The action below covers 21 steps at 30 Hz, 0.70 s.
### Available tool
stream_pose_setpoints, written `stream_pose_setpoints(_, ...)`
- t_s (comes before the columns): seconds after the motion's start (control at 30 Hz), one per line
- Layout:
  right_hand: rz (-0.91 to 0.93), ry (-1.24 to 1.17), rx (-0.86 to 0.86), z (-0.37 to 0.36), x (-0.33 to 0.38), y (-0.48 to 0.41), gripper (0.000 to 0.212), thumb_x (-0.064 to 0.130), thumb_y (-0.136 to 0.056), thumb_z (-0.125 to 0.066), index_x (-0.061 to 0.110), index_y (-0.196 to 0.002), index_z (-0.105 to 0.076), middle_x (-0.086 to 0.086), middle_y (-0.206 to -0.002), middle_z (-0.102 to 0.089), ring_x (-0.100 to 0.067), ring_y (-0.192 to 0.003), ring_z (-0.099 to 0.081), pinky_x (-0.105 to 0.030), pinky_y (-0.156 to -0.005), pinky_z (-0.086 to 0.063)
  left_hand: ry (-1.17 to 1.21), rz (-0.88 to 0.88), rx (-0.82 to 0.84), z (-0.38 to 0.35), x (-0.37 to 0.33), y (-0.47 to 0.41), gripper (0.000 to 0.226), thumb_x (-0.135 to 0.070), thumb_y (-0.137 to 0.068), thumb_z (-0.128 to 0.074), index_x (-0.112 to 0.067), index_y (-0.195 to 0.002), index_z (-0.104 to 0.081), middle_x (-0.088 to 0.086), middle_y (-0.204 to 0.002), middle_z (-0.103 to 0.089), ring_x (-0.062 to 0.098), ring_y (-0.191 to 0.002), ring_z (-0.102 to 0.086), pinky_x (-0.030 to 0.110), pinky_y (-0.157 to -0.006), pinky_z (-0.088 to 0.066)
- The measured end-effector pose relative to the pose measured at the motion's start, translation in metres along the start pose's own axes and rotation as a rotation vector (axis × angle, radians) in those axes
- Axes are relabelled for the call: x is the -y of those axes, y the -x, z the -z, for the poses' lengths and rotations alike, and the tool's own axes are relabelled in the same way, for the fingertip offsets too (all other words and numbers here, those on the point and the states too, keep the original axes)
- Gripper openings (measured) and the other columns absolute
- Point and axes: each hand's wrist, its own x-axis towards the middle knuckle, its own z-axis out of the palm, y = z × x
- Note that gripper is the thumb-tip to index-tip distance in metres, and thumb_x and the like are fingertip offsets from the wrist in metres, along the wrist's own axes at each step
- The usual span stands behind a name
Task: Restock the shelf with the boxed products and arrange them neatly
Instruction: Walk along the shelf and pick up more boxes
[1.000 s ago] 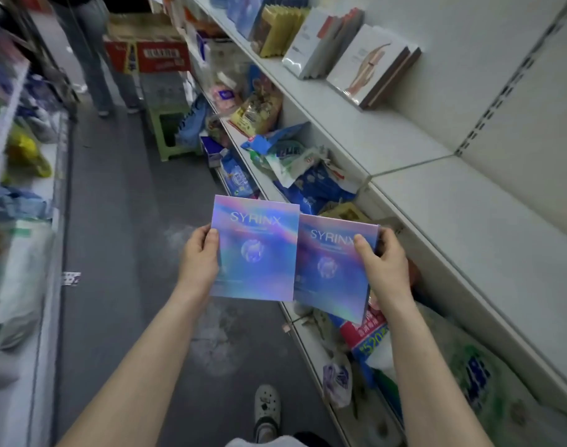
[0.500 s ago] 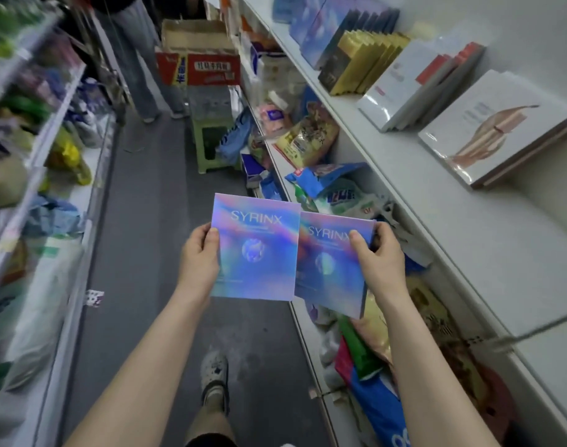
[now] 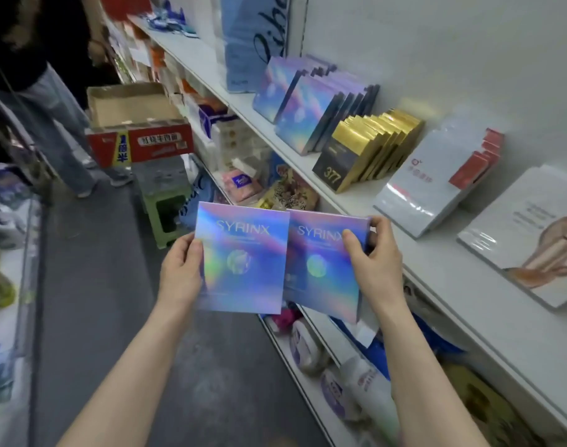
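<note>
I hold two flat iridescent SYRINX boxes side by side above the aisle. My left hand [image 3: 180,272] grips the left box [image 3: 243,256] by its left edge. My right hand [image 3: 374,262] grips the right box [image 3: 321,269] by its upper right corner, its left edge tucked behind the left box. Both sit just in front of the white shelf [image 3: 350,201]. Farther along that shelf, a leaning row of matching iridescent boxes [image 3: 304,104] stands up and to the right of my hands.
Beside that row lean gold boxes [image 3: 369,146], white-and-red boxes [image 3: 433,185] and white boxes with a leg picture [image 3: 534,233]. An open red carton [image 3: 137,127] rests on a green stool [image 3: 166,214] in the aisle. A person [image 3: 40,91] stands far left. Lower shelves hold bags and bottles.
The view has swung up and along the shelf, bringing the matching iridescent row closer. Both boxes have stayed in my hands, held the same way.
</note>
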Motion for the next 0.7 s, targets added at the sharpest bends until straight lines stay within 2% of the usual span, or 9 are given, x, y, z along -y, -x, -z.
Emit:
stream_pose_setpoints(0.1, 0.052, 0.013, -0.038, -0.034, 0.015, -0.049, 0.021, 0.039, -0.09, -0.062, 0.038, -0.098, -0.043, 0.007, -0.09, -0.066, -0.014, -0.082, -0.068, -0.049, -0.07, -0.057, 0.017, -0.004, 0.021, -0.009, -0.003, -0.06, 0.034, -0.042, -0.087, -0.051, -0.018, -0.106, -0.064, 0.005, -0.104, -0.069, 0.018, -0.089, -0.06, 0.04, -0.084, -0.048)
stream_pose_setpoints(0.17, 0.11, 0.029, -0.058, -0.057, 0.025, -0.083, 0.022, 0.033, -0.09, -0.064, 0.034, -0.101, -0.045, 0.01, -0.085, -0.063, -0.008, -0.077, -0.063, -0.043, -0.071, -0.055, 0.058, -0.012, 0.023, -0.017, -0.003, -0.1, 0.021, -0.031, -0.097, -0.051, -0.016, -0.105, -0.063, 0.004, -0.1, -0.067, 0.016, -0.086, -0.059, 0.035, -0.079, -0.047)
stream_pose_setpoints(0.27, 0.186, 0.059, -0.068, -0.092, 0.039, -0.137, 0.025, 0.026, -0.089, -0.066, 0.026, -0.104, -0.046, 0.013, -0.084, -0.06, -0.007, -0.074, -0.056, -0.031, -0.07, -0.044, 0.084, -0.03, -0.011, -0.028, -0.002, -0.162, 0.023, -0.019, -0.102, -0.044, -0.007, -0.111, -0.061, 0.009, -0.103, -0.065, 0.018, -0.088, -0.056, 0.034, -0.078, -0.044)
stream_pose_setpoints(0.43, 0.235, 0.083, -0.075, -0.152, 0.067, -0.236, 0.03, 0.029, -0.091, -0.063, 0.022, -0.111, -0.043, 0.003, -0.097, -0.066, -0.021, -0.084, -0.065, -0.036, -0.072, -0.049, 0.137, 0.001, -0.055, -0.044, -0.011, -0.259, 0.02, -0.021, -0.102, -0.044, -0.011, -0.098, -0.06, 0.006, -0.094, -0.065, 0.019, -0.082, -0.056, 0.032, -0.069, -0.044)
stream_pose_setpoints(0.53, 0.263, 0.092, -0.096, -0.184, 0.084, -0.299, 0.03, 0.028, -0.091, -0.061, 0.02, -0.111, -0.041, 0.0, -0.087, -0.06, -0.02, -0.072, -0.055, -0.03, -0.064, -0.036, 0.162, 0.001, -0.07, -0.051, -0.014, -0.31, 0.019, -0.022, -0.102, -0.044, -0.015, -0.095, -0.061, 0.006, -0.096, -0.066, 0.021, -0.085, -0.058, 0.035, -0.074, -0.045)
stream_pose_setpoints(0.63, 0.248, 0.148, -0.064, -0.209, 0.103, -0.356, 0.035, 0.021, -0.091, -0.059, 0.016, -0.121, -0.041, 0.005, -0.088, -0.056, -0.021, -0.075, -0.051, -0.031, -0.066, -0.032, 0.173, 0.021, -0.07, -0.056, -0.011, -0.351, 0.019, -0.023, -0.101, -0.045, -0.018, -0.093, -0.061, 0.007, -0.097, -0.067, 0.021, -0.087, -0.059, 0.037, -0.078, -0.046)
stream_pose_setpoints(0.7, 0.227, 0.215, -0.062, -0.227, 0.109, -0.391, 0.035, 0.019, -0.091, -0.058, 0.016, -0.123, -0.043, 0.008, -0.076, -0.05, -0.023, -0.076, -0.05, -0.032, -0.068, -0.033, 0.168, 0.03, -0.046, -0.061, -0.007, -0.377, 0.019, -0.023, -0.102, -0.044, -0.016, -0.095, -0.061, 0.006, -0.097, -0.067, 0.021, -0.087, -0.059, 0.036, -0.077, -0.047)
